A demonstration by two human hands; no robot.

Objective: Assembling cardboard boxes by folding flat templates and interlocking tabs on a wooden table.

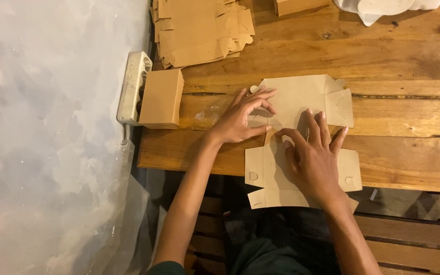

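Observation:
A flat brown cardboard box blank [301,99] lies across the front edge of the wooden table [383,56], its near flaps hanging past the edge. My left hand [243,117] presses its spread fingers on the blank's left side near a fold. My right hand [314,155] lies flat on the blank's middle, fingers pointing away from me, pinning it down. Neither hand grips anything.
A folded brown box [161,98] stands at the table's left edge beside a white power strip [132,86]. A stack of flat blanks [202,30] lies at the back left. Another box [299,6] and white cloth [383,7] sit at the back. A grey wall runs along the left.

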